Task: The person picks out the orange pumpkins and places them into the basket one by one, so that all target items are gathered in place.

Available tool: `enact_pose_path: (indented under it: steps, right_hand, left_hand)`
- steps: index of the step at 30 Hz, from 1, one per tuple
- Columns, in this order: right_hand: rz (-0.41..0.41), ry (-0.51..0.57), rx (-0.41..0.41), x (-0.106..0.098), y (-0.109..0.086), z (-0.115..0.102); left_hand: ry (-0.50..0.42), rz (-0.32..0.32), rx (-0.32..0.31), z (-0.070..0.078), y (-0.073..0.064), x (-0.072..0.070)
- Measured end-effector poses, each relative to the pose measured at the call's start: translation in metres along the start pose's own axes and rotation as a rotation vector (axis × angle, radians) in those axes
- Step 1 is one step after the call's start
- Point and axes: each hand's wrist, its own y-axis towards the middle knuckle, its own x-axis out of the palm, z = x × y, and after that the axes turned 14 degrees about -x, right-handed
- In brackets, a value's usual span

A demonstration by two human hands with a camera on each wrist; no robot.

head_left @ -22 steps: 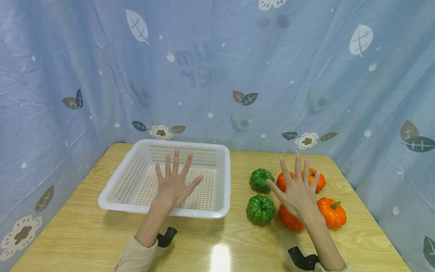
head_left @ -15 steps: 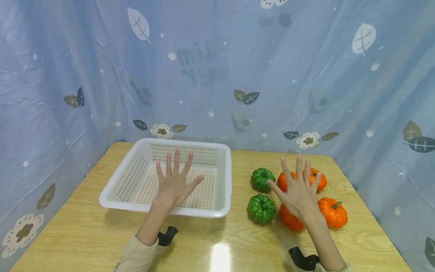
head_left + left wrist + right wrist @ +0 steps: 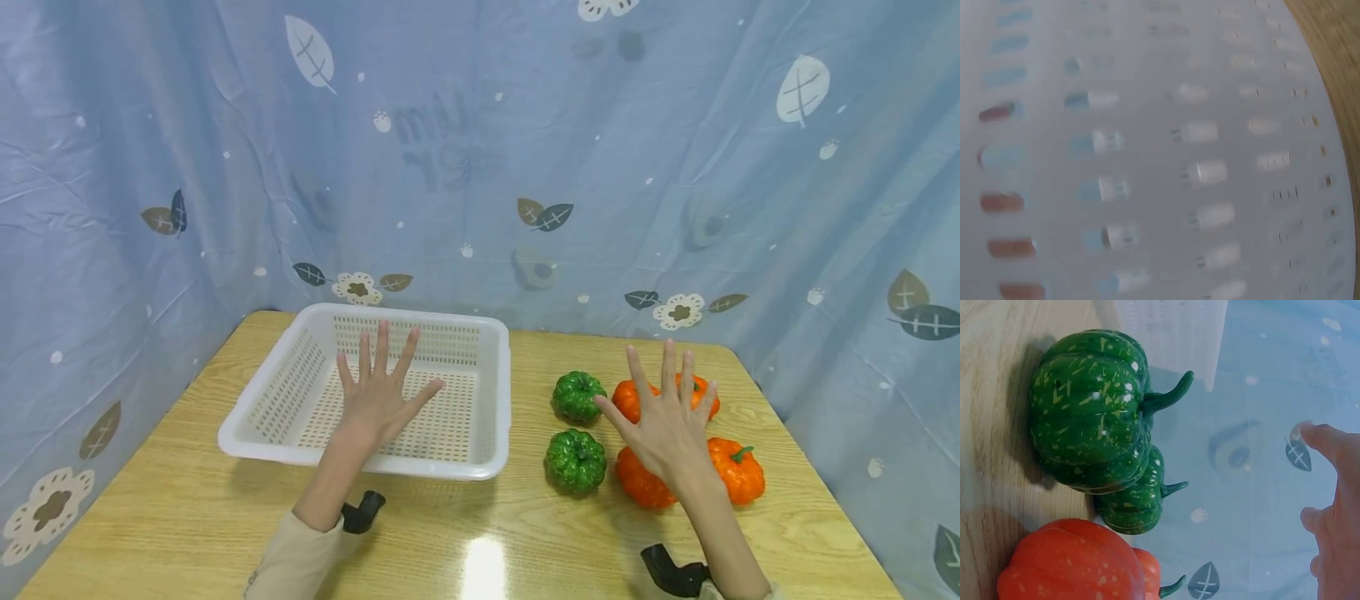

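Grips (image 3: 372,403) (image 3: 666,427) wide (fingers (image 3: 382,348) well apart)

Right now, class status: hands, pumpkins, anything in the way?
Left hand, right hand: spread, holding nothing. Green pumpkins, orange pumpkins: on table. Head view: right hand partly hides orange pumpkins.

A lane of table (image 3: 528,517) between the white basket (image 3: 492,417) and two green pumpkins (image 3: 576,461), basket walls barring low sideways passage, orange pumpkins (image 3: 738,477) crowding below the right hand (image 3: 667,429), gaps there hard to judge, a curtain (image 3: 480,183) closing the back.
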Motion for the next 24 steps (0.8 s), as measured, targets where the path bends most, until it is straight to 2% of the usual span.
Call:
enact_pose_path:
  steps: [4,8,11,15,20,24]
  right_hand:
    - [-0.002,0.003,-0.001,0.001,-0.002,0.001]
    - [-0.007,0.001,0.004,0.002,-0.008,0.003]
    - [-0.008,-0.004,0.015,0.003,-0.014,0.005]
    - [-0.004,-0.004,0.022,0.005,-0.024,0.011]
    - [-0.014,-0.011,0.042,0.006,-0.038,0.017]
    - [-0.040,-0.008,0.061,0.008,-0.051,0.022]
  left_hand:
    - [0.010,0.002,-0.017,-0.012,0.006,-0.003]
    - [-0.011,0.016,-0.040,-0.034,0.006,-0.010]
    - [-0.023,0.029,-0.055,-0.058,0.003,-0.020]
    - [-0.039,0.041,-0.066,-0.097,0.003,-0.034]
    - [-0.048,-0.013,-0.078,-0.146,0.003,-0.042]
    - [-0.055,-0.058,-0.076,-0.167,-0.003,-0.043]
